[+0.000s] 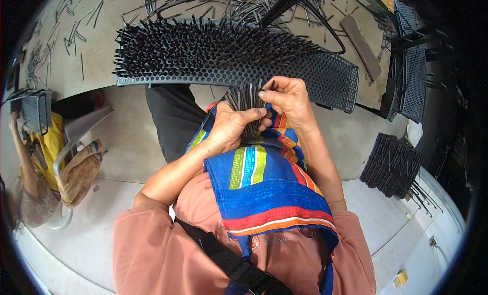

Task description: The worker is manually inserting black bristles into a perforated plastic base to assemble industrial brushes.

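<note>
My left hand (231,123) is wrapped around a bundle of thin dark sticks (247,98), its thumb lying across them while their upper ends fan out. Close beside it, my right hand (291,99) is closed in a pinch at the bundle's right edge, on what looks like one or two sticks. Just beyond both hands lies a black perforated rack (333,76) with a grid of small holes. Many dark sticks (193,48) stand upright in it, densely at the left and middle. Bare holes show along its near edge and right end.
Loose dark sticks (223,3) lie heaped and scattered over the table (101,66). A brown flat bar (361,48) and more perforated racks (410,61) are at the right. Black racks (391,165) stand stacked near the floor. At far left another person's arm (23,158) reaches toward a rack.
</note>
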Action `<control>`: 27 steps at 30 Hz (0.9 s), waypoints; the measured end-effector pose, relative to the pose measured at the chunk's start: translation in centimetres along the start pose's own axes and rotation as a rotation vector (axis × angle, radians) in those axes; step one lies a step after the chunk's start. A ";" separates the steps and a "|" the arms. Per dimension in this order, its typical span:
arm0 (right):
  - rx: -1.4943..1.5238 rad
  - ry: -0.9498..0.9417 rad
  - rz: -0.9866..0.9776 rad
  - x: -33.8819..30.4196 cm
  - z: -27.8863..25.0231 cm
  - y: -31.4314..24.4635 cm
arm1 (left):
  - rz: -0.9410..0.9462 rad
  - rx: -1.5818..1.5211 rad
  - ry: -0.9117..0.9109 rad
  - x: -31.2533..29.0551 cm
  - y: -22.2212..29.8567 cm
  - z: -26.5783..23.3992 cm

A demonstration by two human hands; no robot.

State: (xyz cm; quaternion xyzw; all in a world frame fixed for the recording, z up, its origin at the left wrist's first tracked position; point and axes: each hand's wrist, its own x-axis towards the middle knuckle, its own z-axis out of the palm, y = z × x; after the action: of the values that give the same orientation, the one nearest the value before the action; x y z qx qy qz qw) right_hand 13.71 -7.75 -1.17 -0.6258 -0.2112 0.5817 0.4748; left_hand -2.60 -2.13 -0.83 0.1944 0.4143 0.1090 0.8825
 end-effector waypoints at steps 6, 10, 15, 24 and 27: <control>0.087 0.468 -0.440 -0.1 -0.1 -0.6 | 0.003 -0.081 0.129 0.5 -0.7 -0.9; -0.129 0.649 -0.783 1.4 -1.0 -0.9 | -0.004 -0.048 0.129 0.9 -1.4 -0.9; -0.286 0.685 -0.838 1.8 -1.4 -0.8 | 0.010 -0.040 0.139 0.7 -0.9 -0.6; -0.358 0.667 -0.838 1.3 -0.4 -1.0 | -0.052 -0.026 0.161 0.8 -0.7 -0.8; -0.460 0.642 -0.859 1.7 -0.4 -0.3 | -0.037 -0.016 0.151 0.8 -0.7 -0.8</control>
State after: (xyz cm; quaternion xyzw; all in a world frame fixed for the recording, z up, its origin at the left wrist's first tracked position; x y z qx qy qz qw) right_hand 14.56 -6.38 -1.81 -0.7160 -0.4127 0.0574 0.5601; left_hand -2.73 -2.26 -2.12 0.1708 0.4823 0.1101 0.8521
